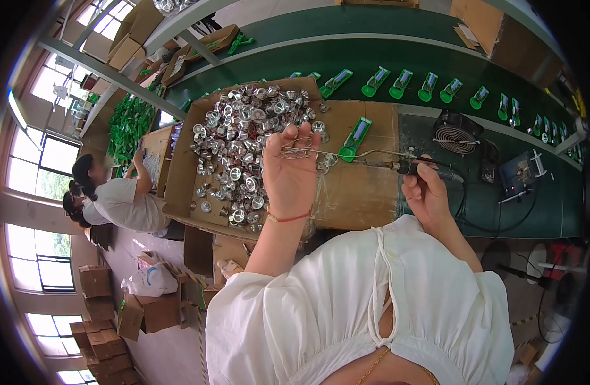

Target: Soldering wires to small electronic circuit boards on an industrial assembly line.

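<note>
My left hand point(290, 183) is raised palm up beside the box of parts, its fingers curled around a loose coil of thin silvery solder wire point(297, 151). A strand of that wire stretches rightward as far as my right hand point(428, 192). In my right hand is a soldering iron point(407, 168) with a black handle, its thin tip pointing left. Beyond the strand, a green plastic housing point(355, 140) with a pale strip lies on the cardboard sheet point(365, 199). Several shiny reflector cups point(327, 160) sit near my left fingertips, partly hidden.
A cardboard box point(179, 186) heaped with silver reflector cups stands at left. Green housings point(403, 83) line the far green belt point(276, 58). At right are a black fan point(458, 133) and a small device on a stand point(518, 176). Another person point(131, 202) works at far left.
</note>
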`<state>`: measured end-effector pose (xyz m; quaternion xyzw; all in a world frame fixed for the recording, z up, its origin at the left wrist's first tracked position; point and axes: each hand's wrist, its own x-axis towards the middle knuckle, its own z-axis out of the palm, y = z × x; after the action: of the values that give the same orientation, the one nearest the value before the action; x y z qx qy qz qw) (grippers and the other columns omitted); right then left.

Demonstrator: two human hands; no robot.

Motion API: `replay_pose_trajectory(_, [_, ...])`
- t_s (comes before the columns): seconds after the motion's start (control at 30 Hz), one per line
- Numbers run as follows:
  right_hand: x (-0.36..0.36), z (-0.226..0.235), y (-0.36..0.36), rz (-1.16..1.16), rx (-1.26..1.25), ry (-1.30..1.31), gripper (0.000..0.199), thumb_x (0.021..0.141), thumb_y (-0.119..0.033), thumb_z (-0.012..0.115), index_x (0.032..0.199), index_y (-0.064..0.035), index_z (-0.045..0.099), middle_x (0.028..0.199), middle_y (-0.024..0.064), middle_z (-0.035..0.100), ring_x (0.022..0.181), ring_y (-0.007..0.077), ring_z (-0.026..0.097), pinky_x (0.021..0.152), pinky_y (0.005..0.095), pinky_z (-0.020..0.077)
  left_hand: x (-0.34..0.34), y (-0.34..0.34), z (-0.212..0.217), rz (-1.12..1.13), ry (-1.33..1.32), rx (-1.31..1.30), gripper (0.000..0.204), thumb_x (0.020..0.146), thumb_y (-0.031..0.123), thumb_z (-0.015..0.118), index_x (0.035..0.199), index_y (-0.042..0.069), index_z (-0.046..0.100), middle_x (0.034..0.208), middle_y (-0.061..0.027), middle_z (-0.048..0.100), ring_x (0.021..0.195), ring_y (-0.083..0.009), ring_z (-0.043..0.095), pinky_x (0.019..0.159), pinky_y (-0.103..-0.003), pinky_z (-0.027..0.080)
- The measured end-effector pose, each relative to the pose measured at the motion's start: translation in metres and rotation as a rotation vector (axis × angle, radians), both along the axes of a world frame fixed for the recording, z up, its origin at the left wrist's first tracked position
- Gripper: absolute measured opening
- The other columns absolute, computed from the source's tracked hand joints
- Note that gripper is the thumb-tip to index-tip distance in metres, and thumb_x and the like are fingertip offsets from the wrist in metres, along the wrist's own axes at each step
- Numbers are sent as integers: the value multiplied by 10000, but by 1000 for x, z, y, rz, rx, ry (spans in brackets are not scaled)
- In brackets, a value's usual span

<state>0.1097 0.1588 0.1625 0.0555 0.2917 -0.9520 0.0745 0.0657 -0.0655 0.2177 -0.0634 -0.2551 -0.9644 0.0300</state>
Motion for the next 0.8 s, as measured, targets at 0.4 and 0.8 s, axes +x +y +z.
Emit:
replay_pose_trajectory(0.4, [-3,-3,1,10,4,29,70,788,-138,555,829,-102,511,622,45,519,450,65,391,432,195,323,-1,-8,4,-7,11,9,165,871,155,418,849,46,540,946,-73,557,1002,-222,491,916,-404,363])
replay_pose_trajectory(0.8, [-5,-5,-3,10,0,10,59,790,-139,550,826,-103,521,618,50,530,453,64,396,436,195,318,-4,-23,7,22,30,41,135,863,109,428,860,18,529,887,-71,564,860,-182,523,827,-356,412])
